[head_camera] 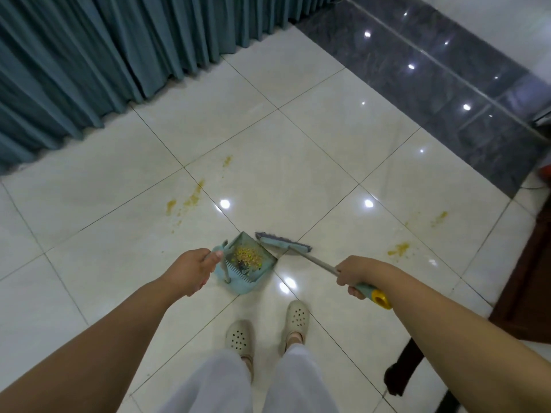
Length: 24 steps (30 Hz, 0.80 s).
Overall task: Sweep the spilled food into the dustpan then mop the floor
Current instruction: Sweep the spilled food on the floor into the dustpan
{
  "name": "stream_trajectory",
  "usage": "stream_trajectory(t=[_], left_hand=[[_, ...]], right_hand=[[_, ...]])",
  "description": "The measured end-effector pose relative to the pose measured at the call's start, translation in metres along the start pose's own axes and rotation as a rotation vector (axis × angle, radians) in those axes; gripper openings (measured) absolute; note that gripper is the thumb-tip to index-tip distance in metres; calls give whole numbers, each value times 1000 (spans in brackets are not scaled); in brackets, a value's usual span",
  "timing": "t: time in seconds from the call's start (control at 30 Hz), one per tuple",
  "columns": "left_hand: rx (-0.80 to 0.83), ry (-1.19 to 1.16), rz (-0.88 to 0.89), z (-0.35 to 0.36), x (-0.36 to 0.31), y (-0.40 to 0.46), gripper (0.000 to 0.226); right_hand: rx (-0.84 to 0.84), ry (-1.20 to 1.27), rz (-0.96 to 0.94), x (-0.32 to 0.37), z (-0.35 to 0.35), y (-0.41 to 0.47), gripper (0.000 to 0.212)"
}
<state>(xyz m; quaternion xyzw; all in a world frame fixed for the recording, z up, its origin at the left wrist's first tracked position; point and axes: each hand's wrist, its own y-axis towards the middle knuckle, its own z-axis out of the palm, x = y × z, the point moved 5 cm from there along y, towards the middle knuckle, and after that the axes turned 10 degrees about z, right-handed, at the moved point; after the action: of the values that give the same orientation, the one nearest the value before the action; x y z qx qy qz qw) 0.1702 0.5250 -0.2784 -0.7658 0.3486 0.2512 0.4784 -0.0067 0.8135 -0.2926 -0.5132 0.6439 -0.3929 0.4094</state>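
Observation:
A light-blue dustpan sits on the white tiled floor just ahead of my feet, with a pile of yellow food bits inside it. My left hand grips the dustpan's upright handle. My right hand is shut on the broom's handle, which ends in a yellow cap. The broom head rests on the floor at the dustpan's open edge. Yellow smears of spilled food lie on the tiles at the left, farther back and at the right.
Teal curtains hang along the far left down to the floor. A dark glossy tile band runs across the upper right. Dark wooden furniture with a leg stands at the right edge. My feet in pale clogs are below the dustpan.

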Motion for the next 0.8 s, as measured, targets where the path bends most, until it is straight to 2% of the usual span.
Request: stream_trajectory(t=[0.17, 0.3, 0.4, 0.6, 0.7, 0.8], left_hand=[[-13, -4, -11, -5, 11, -4, 47], [-25, 0, -19, -8, 17, 0, 49], [-16, -36, -29, -7, 17, 6, 49], [3, -72, -40, -7, 16, 5, 49], [8, -74, -28, -8, 15, 1, 48], [8, -41, -16, -11, 14, -4, 49]], right_hand=[[39, 188, 45, -4, -7, 16, 26], [180, 441, 126, 7, 11, 31, 14], [269, 427, 112, 17, 41, 29, 13], [421, 441, 45, 6, 51, -3, 25], [384, 446, 32, -6, 39, -19, 41], [305, 398, 14, -8, 31, -27, 44]])
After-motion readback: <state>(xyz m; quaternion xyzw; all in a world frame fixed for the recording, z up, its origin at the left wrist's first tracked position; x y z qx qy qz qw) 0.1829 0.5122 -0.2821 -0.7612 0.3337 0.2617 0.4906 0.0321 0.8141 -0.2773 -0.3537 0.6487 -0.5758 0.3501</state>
